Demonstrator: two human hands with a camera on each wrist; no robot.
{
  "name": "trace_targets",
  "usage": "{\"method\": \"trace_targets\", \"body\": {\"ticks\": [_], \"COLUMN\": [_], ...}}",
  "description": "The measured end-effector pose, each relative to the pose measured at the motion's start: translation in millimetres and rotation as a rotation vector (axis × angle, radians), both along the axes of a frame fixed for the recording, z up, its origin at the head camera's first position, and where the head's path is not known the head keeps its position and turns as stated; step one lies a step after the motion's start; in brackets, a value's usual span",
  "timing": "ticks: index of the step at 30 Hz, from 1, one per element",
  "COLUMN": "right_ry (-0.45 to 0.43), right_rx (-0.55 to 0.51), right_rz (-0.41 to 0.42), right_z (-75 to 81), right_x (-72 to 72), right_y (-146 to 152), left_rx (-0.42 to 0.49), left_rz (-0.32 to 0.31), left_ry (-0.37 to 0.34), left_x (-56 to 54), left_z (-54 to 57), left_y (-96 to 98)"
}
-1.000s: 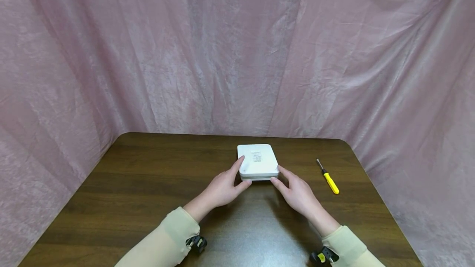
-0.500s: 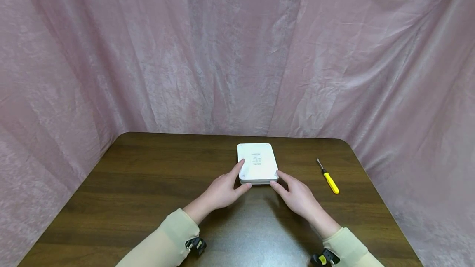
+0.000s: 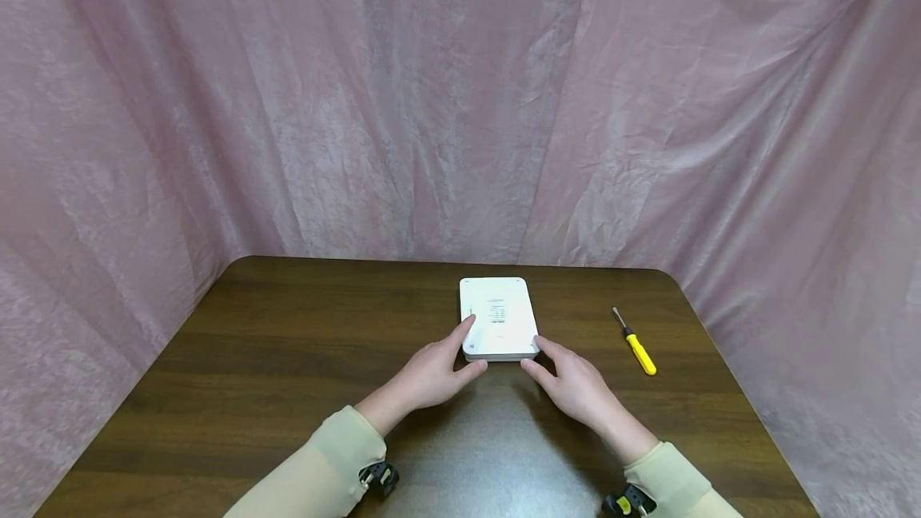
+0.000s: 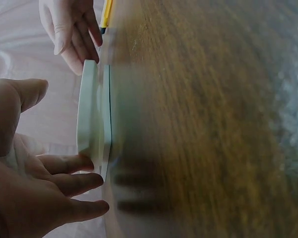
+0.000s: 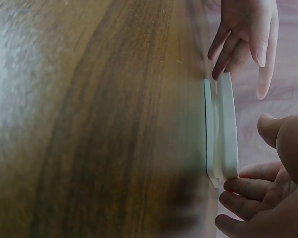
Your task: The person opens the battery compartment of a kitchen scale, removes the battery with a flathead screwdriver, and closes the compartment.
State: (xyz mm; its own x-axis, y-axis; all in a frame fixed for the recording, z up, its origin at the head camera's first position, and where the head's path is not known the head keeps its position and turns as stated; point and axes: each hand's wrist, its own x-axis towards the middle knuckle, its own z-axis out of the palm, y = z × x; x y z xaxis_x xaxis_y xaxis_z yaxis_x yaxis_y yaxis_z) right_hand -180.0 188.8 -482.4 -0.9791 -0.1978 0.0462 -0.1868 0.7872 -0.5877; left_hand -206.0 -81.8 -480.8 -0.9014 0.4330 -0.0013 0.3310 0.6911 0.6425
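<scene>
A flat white box (image 3: pixel 498 316) with rounded corners lies on the wooden table, its printed label facing up. Seen from the side in the left wrist view, the box has a thicker upper part (image 4: pixel 87 111) and a thin lower plate (image 4: pixel 107 119), with a narrow recess between them. My left hand (image 3: pixel 432 370) touches its left side with extended fingers, the thumb standing away from it in the left wrist view. On the other side, my right hand (image 3: pixel 572 378) touches the near right corner with extended fingers, its thumb also apart from the box in the right wrist view.
A screwdriver (image 3: pixel 636 346) with a yellow handle lies to the right of the box, shaft pointing away. The brown wooden table (image 3: pixel 288 326) has rounded far corners. Pink curtains (image 3: pixel 460 102) hang behind and beside it.
The box's near edge has come towards me and its top face looks longer from above. Both hands have shifted slightly towards me with it. The screwdriver has stayed put.
</scene>
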Motion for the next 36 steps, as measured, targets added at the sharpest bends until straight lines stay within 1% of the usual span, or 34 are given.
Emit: {"method": "trace_targets", "body": {"ticks": [9,17,21,27,30,33,36], "right_ry": [0.011,-0.005,-0.007,-0.014,-0.022,-0.004,0.051], "right_rx": [0.027,0.045,0.045,0.063,0.071,0.078,0.096], "right_rz": [0.023,0.051,0.061,0.072,0.078,0.088,0.104], "right_z": [-1.7,-0.1,1.4,-0.7,-1.3,-0.5,0.7], "right_x": [-1.7,-2.5,-1.9,-0.3,1.8,4.0,5.7], "right_y": [-1,0,1,3,5,5,2], "left_rx": [0.007,0.011,0.011,0.013,0.014,0.002,-0.022], "left_rz": [-0.006,-0.007,-0.005,-0.013,-0.018,-0.018,-0.015], "left_ry": [0.0,-0.015,-0.022,-0.013,-0.019,-0.006,0.032], "left_x": [-3.0,-4.5,-4.4,-3.4,-3.0,-7.0,-16.9], "left_z": [-1.2,-0.7,0.1,-0.9,-0.4,2.4,6.8], "left_y": [-0.7,-3.2,-3.9,-3.6,-3.3,-5.4,-9.5]}}
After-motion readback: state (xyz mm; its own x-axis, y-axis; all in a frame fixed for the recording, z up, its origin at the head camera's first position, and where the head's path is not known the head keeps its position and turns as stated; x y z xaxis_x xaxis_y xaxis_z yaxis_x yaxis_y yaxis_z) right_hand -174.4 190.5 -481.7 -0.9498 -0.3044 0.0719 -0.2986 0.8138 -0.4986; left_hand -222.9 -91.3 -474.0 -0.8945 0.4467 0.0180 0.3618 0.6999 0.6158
